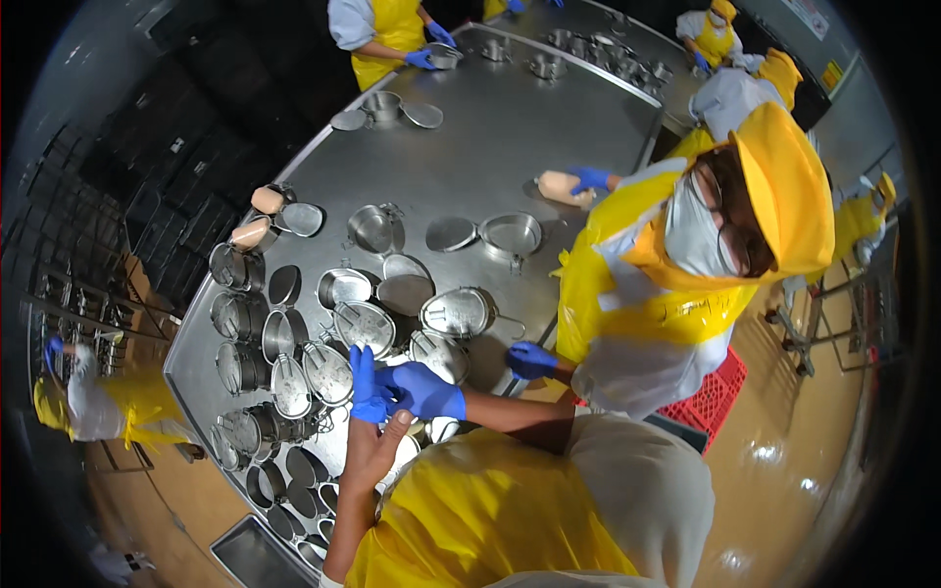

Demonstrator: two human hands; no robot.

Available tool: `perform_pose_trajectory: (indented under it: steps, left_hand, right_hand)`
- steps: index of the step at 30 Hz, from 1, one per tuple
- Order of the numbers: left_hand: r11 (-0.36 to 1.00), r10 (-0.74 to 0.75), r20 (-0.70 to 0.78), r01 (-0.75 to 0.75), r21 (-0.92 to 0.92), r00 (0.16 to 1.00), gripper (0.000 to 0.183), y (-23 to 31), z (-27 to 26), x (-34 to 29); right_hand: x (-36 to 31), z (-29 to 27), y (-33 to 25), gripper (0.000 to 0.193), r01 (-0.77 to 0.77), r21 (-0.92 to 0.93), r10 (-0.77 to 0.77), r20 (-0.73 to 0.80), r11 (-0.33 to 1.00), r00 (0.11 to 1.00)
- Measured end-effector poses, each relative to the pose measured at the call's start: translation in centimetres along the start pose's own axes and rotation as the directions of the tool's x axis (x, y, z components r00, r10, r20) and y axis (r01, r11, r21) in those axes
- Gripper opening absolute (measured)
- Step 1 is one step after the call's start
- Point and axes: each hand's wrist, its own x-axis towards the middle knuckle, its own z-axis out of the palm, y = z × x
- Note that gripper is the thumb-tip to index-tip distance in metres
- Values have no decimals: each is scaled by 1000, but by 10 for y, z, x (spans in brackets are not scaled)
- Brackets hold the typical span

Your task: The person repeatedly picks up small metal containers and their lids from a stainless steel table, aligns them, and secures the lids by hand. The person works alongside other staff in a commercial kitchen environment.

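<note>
My left hand point(375, 441) is raised over the near edge of the steel table point(510, 127), palm bare. A blue glove point(362, 384) covers only its fingers. My right hand point(428, 392), fully in a blue glove, pinches the loose edge of that glove beside my left fingers. Just beyond my hands lie several oval metal mess tins and lids, the nearest being a lid point(440, 355) and a tin point(327, 372).
More tins and lids point(241, 367) crowd the table's left side. A co-worker in a yellow hood and apron point(676, 265) stands at the right, one gloved hand point(530, 360) on the table edge. Other people work at the far end point(387, 34). A red crate point(714, 397) sits on the floor.
</note>
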Motion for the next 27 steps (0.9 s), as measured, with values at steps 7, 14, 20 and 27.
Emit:
perform_pose_trajectory:
  steps: [7,14,20,27]
  left_hand:
    - [1000,3,-21,-3,-15,1000,102,2,-3,8]
    - [989,135,-41,-137,-52,990,94,-2,-8,25]
    - [953,211,-86,-225,-202,974,94,9,-28,38]
    - [400,138,-152,-196,-895,979,99,52,-29,49]
  right_hand:
    - [3,4,-7,21,-18,256,26,-31,966,999]
    - [16,15,8,11,47,470,64,-218,882,974]
    - [19,7,19,29,13,859,246,-161,512,956]
    - [33,0,-16,18,176,835,8,-211,521,978]
